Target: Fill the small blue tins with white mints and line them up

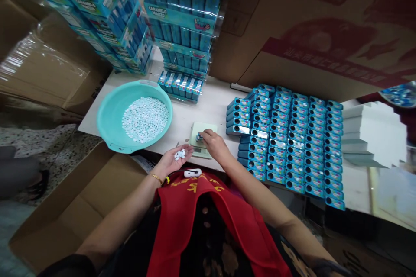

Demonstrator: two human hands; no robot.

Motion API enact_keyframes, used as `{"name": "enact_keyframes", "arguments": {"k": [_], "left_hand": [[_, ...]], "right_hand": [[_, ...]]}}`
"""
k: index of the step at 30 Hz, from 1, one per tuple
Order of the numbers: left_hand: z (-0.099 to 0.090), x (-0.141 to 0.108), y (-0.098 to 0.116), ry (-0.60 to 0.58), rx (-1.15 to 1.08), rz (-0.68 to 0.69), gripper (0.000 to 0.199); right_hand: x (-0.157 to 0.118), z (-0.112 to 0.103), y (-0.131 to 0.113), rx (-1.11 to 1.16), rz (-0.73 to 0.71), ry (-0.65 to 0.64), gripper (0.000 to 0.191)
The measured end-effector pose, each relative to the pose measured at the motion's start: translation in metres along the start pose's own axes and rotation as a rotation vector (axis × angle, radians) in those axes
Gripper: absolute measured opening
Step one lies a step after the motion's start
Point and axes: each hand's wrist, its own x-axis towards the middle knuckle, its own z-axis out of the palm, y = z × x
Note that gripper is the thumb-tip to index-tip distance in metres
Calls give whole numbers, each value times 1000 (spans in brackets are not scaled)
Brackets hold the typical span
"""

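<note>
My left hand [173, 159] is turned palm up, with several small white candies [180, 154] resting in the cupped palm. My right hand [212, 142] pinches a small blue box [199, 137] over the pale scale [208, 127]; whether the box touches the scale's plate I cannot tell. Left of the scale stands a turquoise basin [108, 117] with a heap of white and pale blue candies [146, 119] in it. On the scale's right side, blue boxes [273, 138] are packed in rows, their ends with dark round holes facing up.
Wrapped stacks of blue candy packs [182, 17] stand behind the basin. A large brown carton [292, 30] rises along the table's back. Folded white card [373, 134] lies at the right. An open carton [81, 207] sits on the floor at the left.
</note>
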Motion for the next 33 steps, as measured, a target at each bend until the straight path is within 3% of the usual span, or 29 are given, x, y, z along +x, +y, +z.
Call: {"name": "enact_keyframes", "arguments": {"k": [3,8,12,15,19,22,27,33], "left_hand": [[-6,-2,-1,19,-28,11,22],[-14,-5,-1,76,-39,24,25],[-16,-9,-1,63,-39,28,24],[-13,-13,-5,10,-18,-2,22],[-10,-17,-19,-52,0,-79,21],[-16,-19,-32,-32,-24,-129,22],[-28,-23,-44,13,-66,-207,21],[-20,-28,-43,44,-33,-195,22]], "right_hand": [[-7,1,-1,-74,-16,48,34],[-8,-3,-3,-210,-162,-63,34],[-18,-10,5,-219,-71,-13,35],[-30,-6,-2,-116,-64,37,35],[-37,13,-39,36,-295,-117,27],[-38,27,-60,48,-347,-237,26],[-43,40,-61,67,-312,-329,15],[-46,46,-58,89,-318,-306,15]]}}
